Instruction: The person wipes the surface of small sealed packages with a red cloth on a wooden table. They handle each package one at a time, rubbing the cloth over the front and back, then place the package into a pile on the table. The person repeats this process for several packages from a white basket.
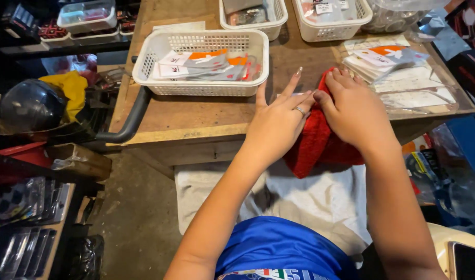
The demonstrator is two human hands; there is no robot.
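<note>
A: Nearest us we see a blue shirt (281, 246) and a white towel (320, 199) spread over the lap. What lies above it?

B: We find a red cloth (318, 142) draped over the near edge of the wooden table (190, 116), its lower part hanging down onto the towel.

A: And the hands?

B: Our left hand (276, 124) lies flat on the cloth's left side. Its fingers (294, 83) are spread open and stretched out, gripping nothing; the index tip points up over the table. We see a ring (300, 110) on one finger.

A: The right one?

B: Our right hand (354, 111) presses on top of the cloth, palm down. Its fingers (341, 75) curl loosely over the cloth's far edge. We cannot tell whether they pinch it or only rest on it. The two hands nearly touch at the thumbs.

A: Farther out?

B: Just right of the right hand we see a stack of flat packets (398, 72) in clear sleeves, some with orange corners. To the left stands a white basket (201, 88) holding similar packets. Behind it sit two more white baskets (331, 28) at the table's far edge.

A: And off the table?

B: On the left we see a dark helmet (30, 106) and a yellow cloth (71, 88) among clutter.
</note>
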